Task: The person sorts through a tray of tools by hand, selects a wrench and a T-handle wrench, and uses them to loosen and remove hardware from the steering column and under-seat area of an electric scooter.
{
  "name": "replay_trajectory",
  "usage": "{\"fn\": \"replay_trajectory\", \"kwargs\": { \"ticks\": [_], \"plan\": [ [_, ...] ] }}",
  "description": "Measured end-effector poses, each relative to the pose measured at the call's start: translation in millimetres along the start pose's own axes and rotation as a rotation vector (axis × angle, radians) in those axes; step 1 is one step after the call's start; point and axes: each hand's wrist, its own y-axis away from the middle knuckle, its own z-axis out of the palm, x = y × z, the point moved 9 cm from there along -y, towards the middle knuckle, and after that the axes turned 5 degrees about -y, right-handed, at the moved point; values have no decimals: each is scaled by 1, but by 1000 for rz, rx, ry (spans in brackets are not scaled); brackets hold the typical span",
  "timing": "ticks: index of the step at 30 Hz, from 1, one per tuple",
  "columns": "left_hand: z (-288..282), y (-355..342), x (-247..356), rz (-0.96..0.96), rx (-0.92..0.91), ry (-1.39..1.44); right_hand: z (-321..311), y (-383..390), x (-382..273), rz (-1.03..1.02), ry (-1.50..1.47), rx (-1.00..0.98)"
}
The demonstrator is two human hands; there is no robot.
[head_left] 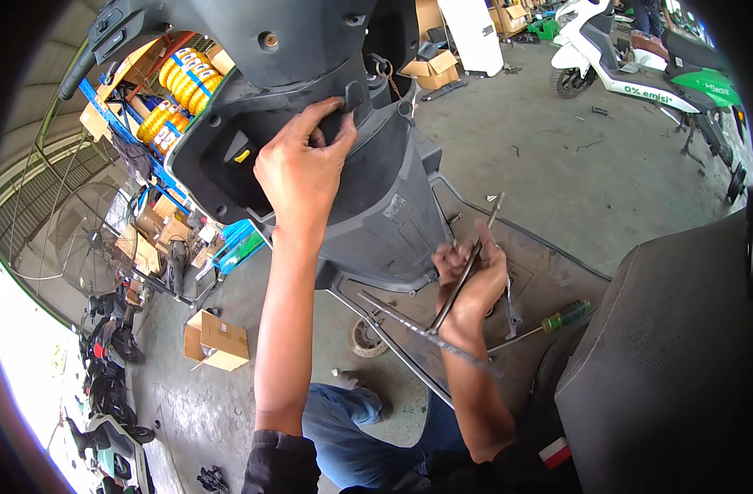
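Observation:
A dark grey scooter inner front panel (376, 222) with storage pockets stands before me. My left hand (302, 169) is at the panel's upper middle, thumb and forefinger curled together just below a black hook (354, 95). What lies between those fingertips is too dark to make out. Lower and to the right, my right hand (479, 280) grips a T-handle wrench (452, 306) by its shaft. The tip of the wrench points up and away, while its blurred crossbar lies across my wrist. Beyond that hand, a screwdriver with a green handle (568, 315) rests on the scooter's footboard.
The scooter's dark seat (673, 329) rises close on my right. A metal frame rail (541, 239) edges the footboard. On the floor at left stands an open cardboard box (220, 339). Shelving with yellow coils (187, 78) and a white-green scooter (640, 74) are farther off.

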Motion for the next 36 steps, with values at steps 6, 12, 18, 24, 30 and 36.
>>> {"fn": "replay_trajectory", "kwargs": {
  "ticks": [6, 12, 18, 24, 30, 36],
  "plan": [
    [-3, -1, -7, 3, -25, -34, 25, 17, -1, -67, 595, -240],
    [-4, 0, -7, 15, -40, -54, 42, 41, -31, 12, 1167, -313],
    [-4, -2, -3, 62, -26, -72, 21, 36, -21, 185, 1515, -361],
    [0, 0, -3, 66, 11, -34, 4, 45, 57, 355, 1235, -978],
    [-4, 1, -10, 49, -4, -65, 42, 59, 43, -271, 1704, -846],
    [-6, 2, -9, 51, 16, -65, 45, 30, 7, -391, 1673, -473]
  ]
}}
